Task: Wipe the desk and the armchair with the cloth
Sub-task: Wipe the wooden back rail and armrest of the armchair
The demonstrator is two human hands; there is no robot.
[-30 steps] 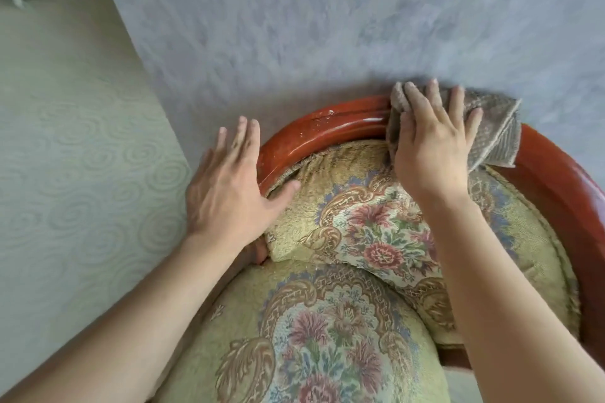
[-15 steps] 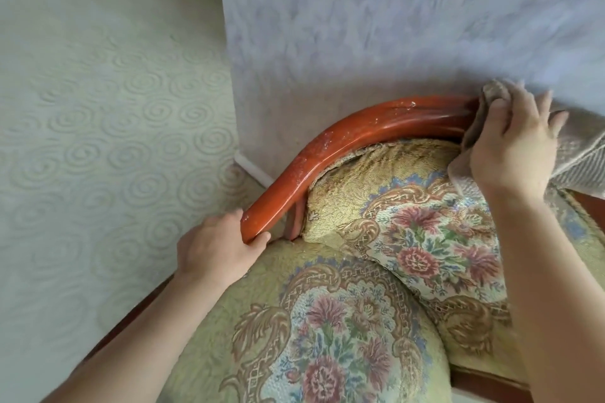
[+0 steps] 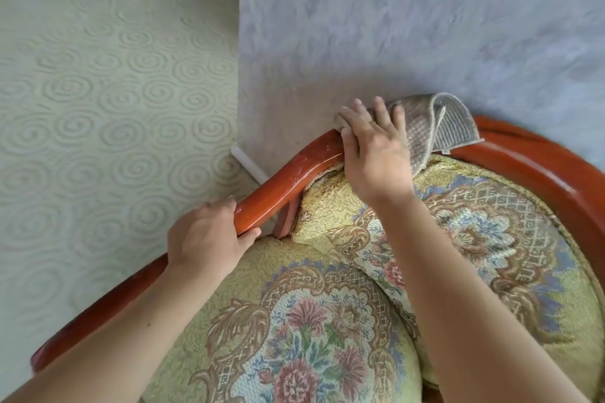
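The armchair has a curved red-brown wooden rail (image 3: 288, 177) and yellow floral cushions (image 3: 311, 330). My right hand (image 3: 373, 150) presses a folded grey-brown cloth (image 3: 435, 124) onto the top of the rail, at its left bend beside the wall. Part of the cloth sticks up behind my fingers. My left hand (image 3: 206, 235) grips the lower end of the same rail at the chair's left side. The desk is not in view.
A grey-blue textured wall (image 3: 393, 26) stands right behind the chair back. Pale green carpet with a spiral pattern (image 3: 108, 101) covers the floor to the left. A white skirting strip (image 3: 248, 163) runs along the wall's foot.
My right hand has slid the cloth leftwards along the top rail towards its bend. My left hand went from lying flat to gripping the rail's lower end, where it stays.
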